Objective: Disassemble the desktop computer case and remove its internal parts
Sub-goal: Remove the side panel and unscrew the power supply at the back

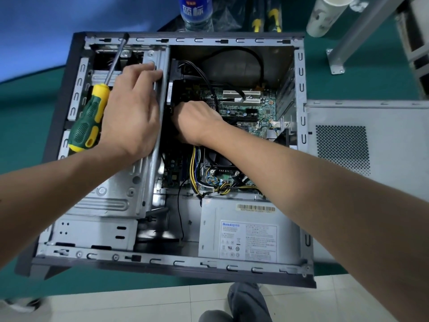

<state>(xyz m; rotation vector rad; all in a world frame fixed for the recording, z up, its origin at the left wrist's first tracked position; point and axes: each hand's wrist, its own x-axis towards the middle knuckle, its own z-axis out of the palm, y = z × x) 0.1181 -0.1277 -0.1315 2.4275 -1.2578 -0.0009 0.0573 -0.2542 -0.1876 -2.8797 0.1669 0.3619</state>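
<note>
Left hand (130, 110) lay with fingers nearly straight, pressing flat on the metal drive cage (111, 189); fingertips reached the cage's vertical edge. Right hand (195, 122) was curled down into the case beside that edge, fingers bent around something black, but what exactly it gripped could not be told, since the fingertips were hidden.

Computer case (58, 96) lay on its side on the green table (348, 80), open side up. Screwdriver (92, 112) with green-and-yellow handle rested across the cage, touching the left hand's thumb side, shaft pointing toward the far rim. Motherboard (246, 108) sat exposed beyond the right hand. Power supply (248, 233) sat in the near right corner, a yellow-and-black wire bundle (197, 168) just above it. Removed side panel (371, 140) lay touching the case's right rim. Water bottle (196, 12) stood behind the case.
</note>
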